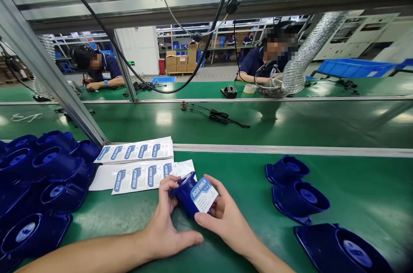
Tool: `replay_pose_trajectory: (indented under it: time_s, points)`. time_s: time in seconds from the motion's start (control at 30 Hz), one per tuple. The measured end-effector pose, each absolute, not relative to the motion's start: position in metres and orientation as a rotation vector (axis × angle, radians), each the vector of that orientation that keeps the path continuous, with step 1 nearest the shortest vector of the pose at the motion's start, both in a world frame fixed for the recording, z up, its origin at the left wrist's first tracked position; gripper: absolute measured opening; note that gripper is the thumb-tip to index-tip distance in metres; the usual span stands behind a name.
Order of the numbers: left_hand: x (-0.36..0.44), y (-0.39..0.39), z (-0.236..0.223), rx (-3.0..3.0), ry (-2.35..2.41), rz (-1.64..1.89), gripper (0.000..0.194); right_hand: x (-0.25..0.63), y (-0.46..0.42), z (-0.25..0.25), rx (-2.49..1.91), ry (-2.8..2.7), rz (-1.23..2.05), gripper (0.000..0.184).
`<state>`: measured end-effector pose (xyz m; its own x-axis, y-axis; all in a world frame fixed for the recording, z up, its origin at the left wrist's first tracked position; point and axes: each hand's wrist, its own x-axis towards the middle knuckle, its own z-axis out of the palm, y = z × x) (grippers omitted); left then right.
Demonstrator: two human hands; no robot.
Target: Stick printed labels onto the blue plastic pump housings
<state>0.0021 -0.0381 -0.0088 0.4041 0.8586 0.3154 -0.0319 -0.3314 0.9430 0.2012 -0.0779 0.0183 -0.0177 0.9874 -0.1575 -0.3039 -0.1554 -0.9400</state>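
A blue plastic housing (183,195) sits tilted between my hands above the green bench. My left hand (166,223) steadies its left side with curled fingers, the thumb stretched out below it. Between the thumb and fingers of my right hand (227,217) is a white and blue printed label (204,195), held against the side of the housing. Whether the label is stuck down all over, I cannot tell. Just behind my left hand lies a front label sheet (142,178), partly covered by the fingers and housing. Another label sheet (134,151) lies farther back.
Many blue housings (51,161) are piled at left. Several more, including a large one (345,247), stand at right. A metal post (64,62) rises at left. Black cables (222,116) lie on the conveyor (155,128). Two co-workers (263,60) sit across the line.
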Motion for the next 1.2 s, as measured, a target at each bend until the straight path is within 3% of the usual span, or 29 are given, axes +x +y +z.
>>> replay_pose_trajectory:
  time_s: [0.13,0.23,0.4,0.67,1.2]
  points:
    - [-0.008,-0.034,0.001,1.581,0.714,0.988,0.076,0.228,-0.076,0.027,-1.170,-1.247,1.381,0.100]
    - [-0.009,-0.032,0.006,1.687,0.780,0.892,0.074,0.236,-0.074,0.024,-1.195,-1.436,1.316,0.095]
    - [-0.010,-0.030,0.013,1.947,0.892,0.805,0.074,0.232,-0.070,0.009,-1.344,-1.505,1.236,0.078]
    - [-0.010,-0.025,0.026,2.059,0.830,0.814,0.048,0.227,-0.068,0.014,-1.346,-1.469,1.239,0.067]
    - [-0.006,-0.030,0.031,1.954,0.822,0.889,0.046,0.233,-0.071,0.006,-1.273,-1.509,1.232,0.062]
